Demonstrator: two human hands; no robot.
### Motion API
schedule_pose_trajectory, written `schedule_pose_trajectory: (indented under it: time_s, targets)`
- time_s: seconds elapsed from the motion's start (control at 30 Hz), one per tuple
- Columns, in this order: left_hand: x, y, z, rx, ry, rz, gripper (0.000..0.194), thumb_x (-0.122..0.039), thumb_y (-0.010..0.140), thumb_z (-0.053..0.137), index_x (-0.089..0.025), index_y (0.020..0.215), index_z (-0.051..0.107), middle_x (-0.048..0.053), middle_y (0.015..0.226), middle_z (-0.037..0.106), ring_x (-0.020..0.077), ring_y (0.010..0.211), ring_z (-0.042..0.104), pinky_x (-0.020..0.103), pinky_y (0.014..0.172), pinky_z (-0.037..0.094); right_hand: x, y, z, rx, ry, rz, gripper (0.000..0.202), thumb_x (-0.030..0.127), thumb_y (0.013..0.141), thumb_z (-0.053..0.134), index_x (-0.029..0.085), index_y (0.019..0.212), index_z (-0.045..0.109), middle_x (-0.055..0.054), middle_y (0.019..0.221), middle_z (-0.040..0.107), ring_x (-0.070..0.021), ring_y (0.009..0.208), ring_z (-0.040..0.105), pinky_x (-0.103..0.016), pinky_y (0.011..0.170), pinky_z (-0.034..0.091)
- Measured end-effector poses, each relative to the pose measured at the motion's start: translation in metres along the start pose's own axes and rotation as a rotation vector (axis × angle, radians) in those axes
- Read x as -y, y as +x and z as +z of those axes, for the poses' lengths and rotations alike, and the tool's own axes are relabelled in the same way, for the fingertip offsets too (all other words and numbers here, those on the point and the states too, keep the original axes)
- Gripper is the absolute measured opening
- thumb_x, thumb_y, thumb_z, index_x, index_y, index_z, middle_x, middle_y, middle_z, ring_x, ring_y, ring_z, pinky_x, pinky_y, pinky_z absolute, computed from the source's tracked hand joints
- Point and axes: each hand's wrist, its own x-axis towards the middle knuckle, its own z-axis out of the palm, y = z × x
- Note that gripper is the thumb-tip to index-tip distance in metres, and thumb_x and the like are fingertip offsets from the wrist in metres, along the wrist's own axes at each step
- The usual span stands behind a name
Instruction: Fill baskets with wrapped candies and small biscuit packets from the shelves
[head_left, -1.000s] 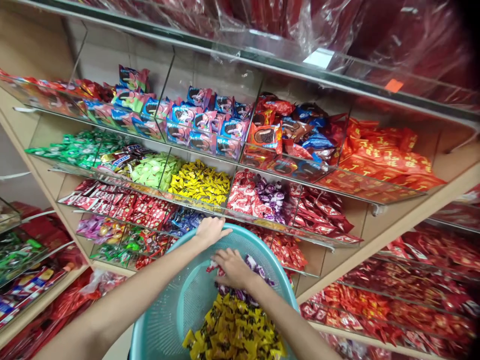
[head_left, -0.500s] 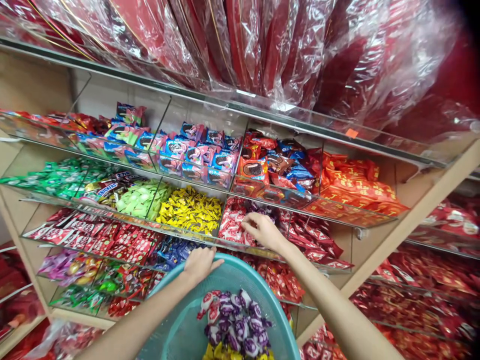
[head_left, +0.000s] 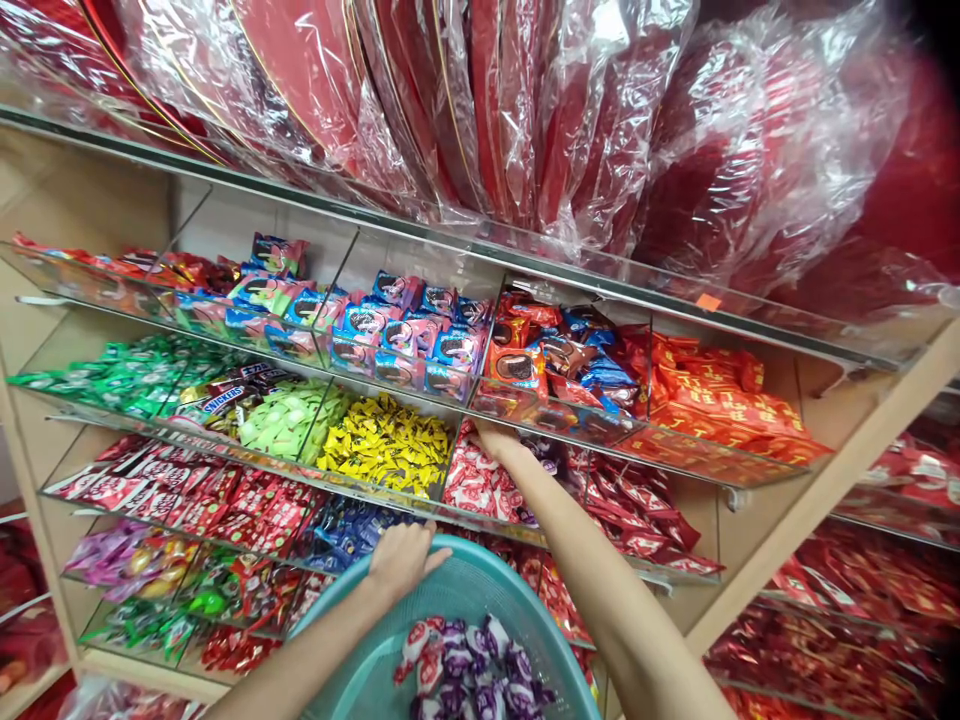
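My left hand (head_left: 405, 560) grips the far rim of a teal plastic basket (head_left: 555, 610), thumb on the near side. Purple-and-white wrapped candies (head_left: 487, 670) and a few red-and-white ones (head_left: 420, 645) lie inside the basket. My right hand (head_left: 491, 438) reaches into a shelf compartment, over the pink-and-red wrapped candies (head_left: 480, 480); its fingers are mostly hidden at the back, below the upper shelf. Yellow wrapped candies (head_left: 386, 445) fill the compartment to the left. Purple candies (head_left: 541, 455) show just right of my right wrist.
Clear shelf fronts (head_left: 405, 385) hold blue-and-pink cookie packs (head_left: 405, 335), orange packets (head_left: 720, 395) and green candies (head_left: 120, 375). Large red items in clear plastic (head_left: 495, 110) stand on the top shelf. A slanted wooden upright (head_left: 840, 480) borders the shelves on the right.
My right hand has moved deeper into the pink-and-red candy compartment, toward its back. The shelves and basket sit slightly lower in view. My left hand keeps its hold on the rim.
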Motion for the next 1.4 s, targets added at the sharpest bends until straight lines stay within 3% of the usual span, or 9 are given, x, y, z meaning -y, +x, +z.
schedule_pose_trajectory:
  time_s: [0.3,0.4,0.53,0.63,0.73,0.83,1.03,1.2,1.4]
  targets:
    - [0.0,0.001,-0.001,-0.006,0.01,0.005,0.056,-0.059,0.084,0.027,-0.015,0.105,0.055,0.014,0.084,0.066,0.0287,0.082,0.062,0.036,0.068,0.046,-0.016,-0.031,0.002,-0.126,0.058,0.052,0.026,0.029,0.085,0.045,0.017,0.107,0.053,-0.01,0.097,0.061,-0.023,0.091,0.055,-0.036,0.084,0.04]
    - [-0.002,0.0,-0.005,0.006,0.014,0.006,0.057,-0.06,0.084,0.027,-0.015,0.104,0.055,0.014,0.085,0.066,0.0293,0.083,0.062,0.036,0.068,0.045,-0.017,-0.057,0.0,-0.213,0.151,-0.009,0.031,0.032,0.084,0.046,0.017,0.111,0.051,-0.009,0.091,0.06,-0.0215,0.086,0.055,-0.033,0.078,0.042]
    - [-0.005,-0.001,-0.008,0.043,-0.004,0.003,0.06,-0.062,0.084,0.024,-0.014,0.103,0.055,0.015,0.088,0.065,0.0278,0.087,0.061,0.034,0.072,0.044,-0.008,-0.103,-0.015,-0.372,0.234,-0.127,0.03,0.031,0.083,0.049,0.02,0.111,0.051,-0.009,0.102,0.054,-0.0224,0.099,0.049,-0.037,0.087,0.039]
    - [-0.006,0.0,-0.007,0.042,0.014,0.013,0.062,-0.063,0.083,0.024,-0.013,0.102,0.055,0.015,0.088,0.065,0.0284,0.086,0.061,0.034,0.07,0.044,0.006,-0.145,-0.026,-0.403,0.306,-0.164,0.03,0.03,0.084,0.048,0.022,0.113,0.05,-0.01,0.109,0.051,-0.0227,0.104,0.047,-0.039,0.091,0.037]
    - [-0.007,0.0,-0.005,0.031,0.032,0.014,0.065,-0.065,0.082,0.024,-0.013,0.103,0.055,0.016,0.088,0.065,0.0286,0.086,0.062,0.034,0.07,0.044,0.023,-0.186,-0.017,-0.249,0.396,-0.17,0.03,0.03,0.085,0.047,0.023,0.114,0.049,-0.01,0.108,0.052,-0.0223,0.103,0.048,-0.039,0.089,0.039]
    - [-0.008,0.001,-0.004,0.021,0.046,0.017,0.066,-0.065,0.082,0.023,-0.013,0.105,0.055,0.016,0.088,0.065,0.0287,0.086,0.061,0.034,0.07,0.043,0.036,-0.214,0.017,0.01,0.496,-0.166,0.03,0.032,0.085,0.048,0.023,0.113,0.049,-0.008,0.103,0.056,-0.0199,0.097,0.051,-0.035,0.085,0.041]
    - [-0.009,0.001,-0.004,0.021,0.06,0.016,0.065,-0.064,0.082,0.022,-0.013,0.105,0.055,0.015,0.088,0.065,0.0287,0.086,0.061,0.034,0.07,0.043,0.048,-0.215,0.088,0.358,0.405,0.005,0.021,0.034,0.077,0.057,0.02,0.092,0.057,-0.004,0.087,0.062,-0.0184,0.082,0.056,-0.029,0.073,0.041]
    - [-0.009,0.001,-0.005,0.028,0.046,0.012,0.066,-0.064,0.082,0.022,-0.012,0.106,0.055,0.017,0.09,0.065,0.0299,0.087,0.061,0.035,0.071,0.043,0.063,-0.189,0.112,0.465,0.249,0.126,0.021,0.034,0.073,0.06,0.018,0.087,0.059,-0.006,0.084,0.062,-0.0218,0.084,0.056,-0.03,0.071,0.04]
    - [-0.009,0.001,-0.005,0.063,0.007,-0.028,0.065,-0.065,0.082,0.025,-0.013,0.108,0.054,0.017,0.093,0.064,0.0278,0.092,0.059,0.034,0.076,0.041,0.053,-0.182,0.117,0.419,0.342,0.201,0.036,0.028,0.068,0.065,0.016,0.1,0.056,-0.003,0.076,0.06,-0.0185,0.076,0.056,-0.028,0.067,0.041]
